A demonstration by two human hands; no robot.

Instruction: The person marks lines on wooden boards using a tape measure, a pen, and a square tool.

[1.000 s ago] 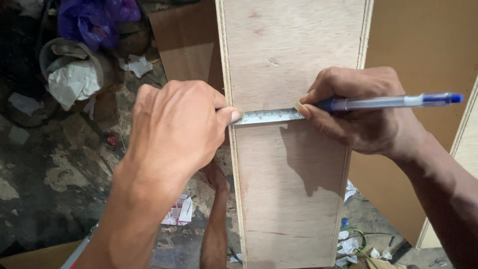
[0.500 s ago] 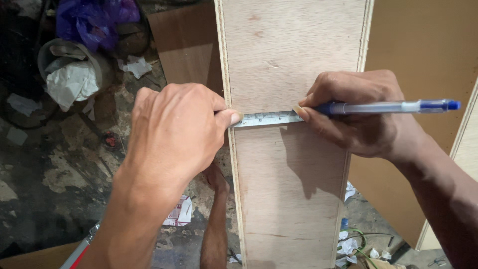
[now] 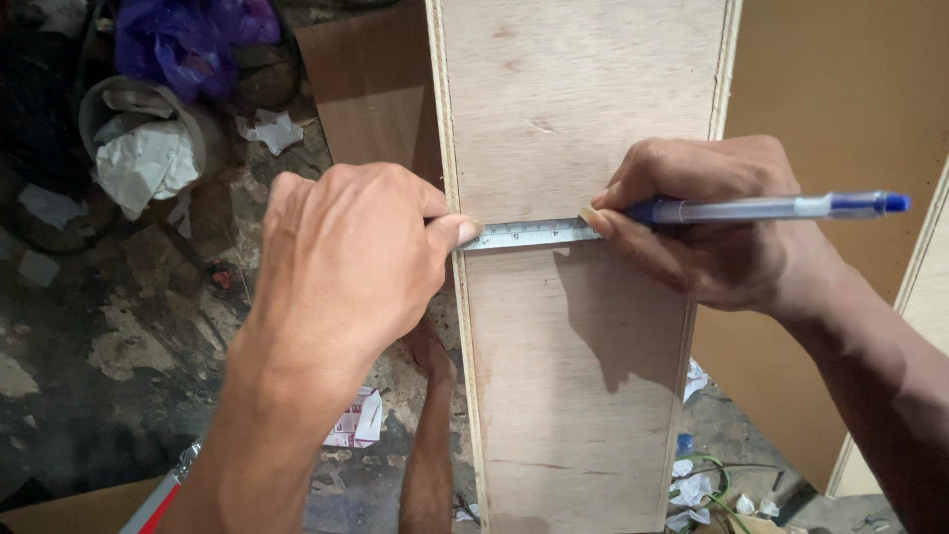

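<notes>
One plywood board point(image 3: 578, 326), one tape point(image 3: 529, 234), one pen point(image 3: 771, 207)

A tape measure point(image 3: 529, 234) lies across a plywood plank point(image 3: 583, 396), between the two hands. The left hand point(image 3: 346, 262) pins its end at the plank's left edge; the right hand point(image 3: 712, 227) holds a pen point(image 3: 771, 208) at its other end. Left of the left hand, crumpled paper point(image 3: 148, 163) lies on the floor point(image 3: 89, 356).

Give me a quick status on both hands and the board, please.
Left hand pinning the steel ruler at the plywood board's left edge. Right hand holding blue pen, tip at ruler's end. Nothing in the way.
</notes>
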